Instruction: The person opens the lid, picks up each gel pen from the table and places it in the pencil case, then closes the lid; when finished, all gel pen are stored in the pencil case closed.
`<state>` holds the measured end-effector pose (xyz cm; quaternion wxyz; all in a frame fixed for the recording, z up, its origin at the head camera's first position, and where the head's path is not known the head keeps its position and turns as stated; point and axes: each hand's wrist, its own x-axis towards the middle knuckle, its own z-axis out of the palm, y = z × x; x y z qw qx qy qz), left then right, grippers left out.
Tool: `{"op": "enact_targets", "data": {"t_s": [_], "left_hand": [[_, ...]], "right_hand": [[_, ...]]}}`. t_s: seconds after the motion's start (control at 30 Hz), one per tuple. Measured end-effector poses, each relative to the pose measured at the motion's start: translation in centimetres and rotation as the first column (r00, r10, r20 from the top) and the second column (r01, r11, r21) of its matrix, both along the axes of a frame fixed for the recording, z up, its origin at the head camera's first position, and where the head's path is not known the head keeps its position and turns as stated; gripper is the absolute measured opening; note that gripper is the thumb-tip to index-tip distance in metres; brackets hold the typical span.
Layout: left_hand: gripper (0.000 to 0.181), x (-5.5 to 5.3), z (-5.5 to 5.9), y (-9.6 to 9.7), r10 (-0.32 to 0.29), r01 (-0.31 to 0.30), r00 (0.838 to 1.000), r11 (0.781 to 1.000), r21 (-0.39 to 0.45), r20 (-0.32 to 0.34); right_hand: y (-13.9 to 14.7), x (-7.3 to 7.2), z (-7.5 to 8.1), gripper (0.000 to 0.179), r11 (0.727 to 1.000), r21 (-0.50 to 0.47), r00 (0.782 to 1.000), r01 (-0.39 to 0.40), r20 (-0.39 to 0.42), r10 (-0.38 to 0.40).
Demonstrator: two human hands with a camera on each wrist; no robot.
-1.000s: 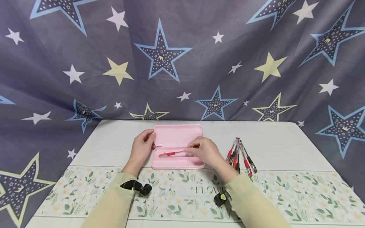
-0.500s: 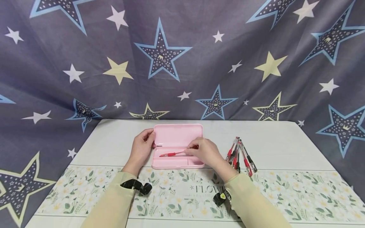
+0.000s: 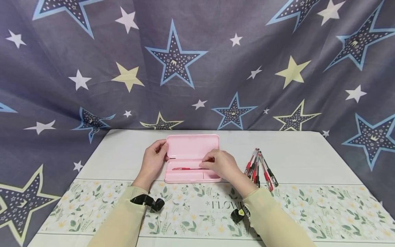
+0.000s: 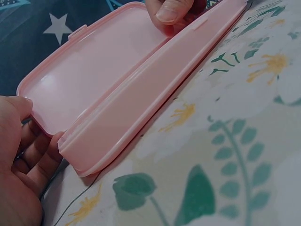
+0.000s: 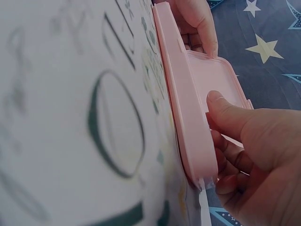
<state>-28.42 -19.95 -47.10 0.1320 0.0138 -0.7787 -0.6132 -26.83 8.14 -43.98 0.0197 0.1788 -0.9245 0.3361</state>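
Note:
At the left side of the pink pencil case [image 3: 192, 146], my left hand [image 3: 153, 157] grips the edge of the raised lid, its thumb [image 4: 21, 107] on the inner face and the fingers behind. A red gel pen [image 3: 185, 168] lies flat in the long rear compartment. Over that pen's right end hovers my right hand [image 3: 221, 163], fingers loosely bent and the tips just above the pen. In the right wrist view, the right thumb [image 5: 223, 106] stands apart from the lower fingers, and the case wall hides the pen.
Several red and black gel pens [image 3: 258, 168] lie in a loose fan to the right of the case, near my right forearm. A floral cloth strip [image 3: 185, 219] crosses the front of the white table [image 3: 296, 151]. A star-patterned curtain [image 3: 197, 41] hangs behind.
The red pen was tilted, its right end up at my right fingertips; now it lies flat in the compartment, let go. My left hand keeps its hold on the lid.

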Motion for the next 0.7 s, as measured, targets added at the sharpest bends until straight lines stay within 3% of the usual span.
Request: {"op": "enact_targets", "data": {"t_s": [0.7], "left_hand": [[0.026,-0.04,-0.11,-0.02,-0.001,0.001,1.000,1.000,0.008,-0.005]], "right_hand": [[0.55,0.07,0.66,0.010,0.997,-0.072,0.998,-0.023,0.053,0.027]]}}
